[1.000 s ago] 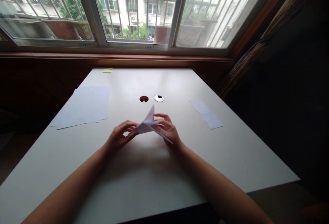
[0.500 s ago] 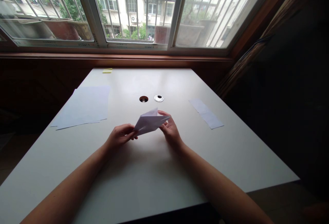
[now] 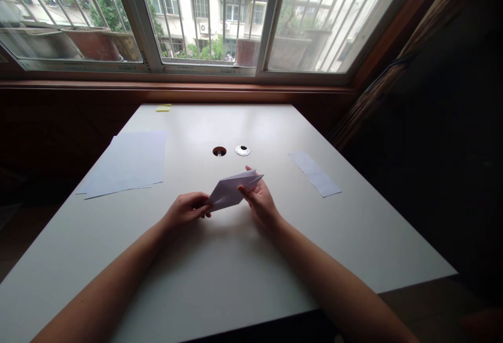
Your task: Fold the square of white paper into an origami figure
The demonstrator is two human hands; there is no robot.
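Observation:
A folded piece of white paper (image 3: 228, 191) is held between my two hands, a little above the white table (image 3: 236, 269). My left hand (image 3: 191, 206) pinches its lower left corner, thumb on the near side. At the right end, my right hand (image 3: 261, 201) grips the paper with the thumb on the near face and fingers behind. Two pointed flaps stick out at the paper's upper right, close together. The fingers behind the paper are mostly hidden.
Flat white sheets (image 3: 126, 162) lie at the table's left. A creased paper strip (image 3: 315, 174) lies at the right. Beyond the hands are a round hole (image 3: 219, 151) and a silver ring cover (image 3: 242, 150). Yellow notes (image 3: 163, 108) sit at the far edge, below the window.
The raised flap of the folded paper has come down, bringing its points together at the right. My right thumb has moved onto the near face; the left hand keeps its pinch.

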